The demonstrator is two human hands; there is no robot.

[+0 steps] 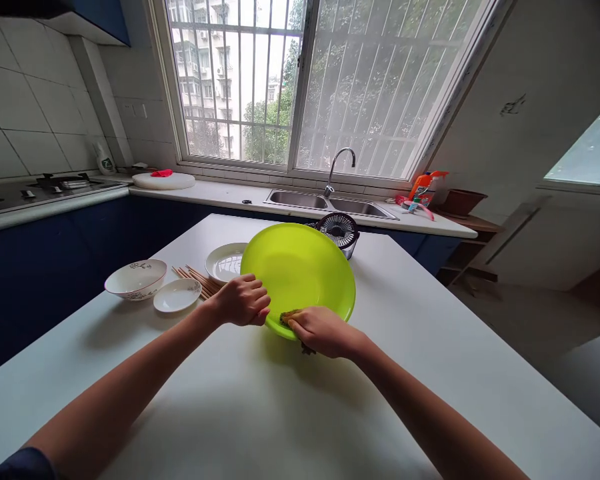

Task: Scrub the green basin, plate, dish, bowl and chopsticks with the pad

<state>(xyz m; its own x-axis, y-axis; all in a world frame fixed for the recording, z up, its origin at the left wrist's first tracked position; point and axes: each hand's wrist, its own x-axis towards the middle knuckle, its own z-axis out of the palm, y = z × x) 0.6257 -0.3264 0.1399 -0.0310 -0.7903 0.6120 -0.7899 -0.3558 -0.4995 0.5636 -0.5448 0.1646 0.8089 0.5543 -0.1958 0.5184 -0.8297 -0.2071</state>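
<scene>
A bright lime-green plastic basin (300, 267) is held tilted above the white table, its inside facing me. My left hand (243, 300) is closed around the basin's near-left rim. On the near rim, my right hand (325, 330) presses a patterned green and brown cloth (289, 317) against the plastic. Part of that cloth hangs below the right hand, outside the rim. The fingers of the right hand are closed over the cloth, partly hidden from view.
Left of the basin on the table (190, 400) are a floral bowl (139, 279), a small dish (178, 295), chopsticks (203, 281) and a white plate (224, 261). A small black fan (339, 231) stands behind the basin. A double sink (300, 199) lies under the window.
</scene>
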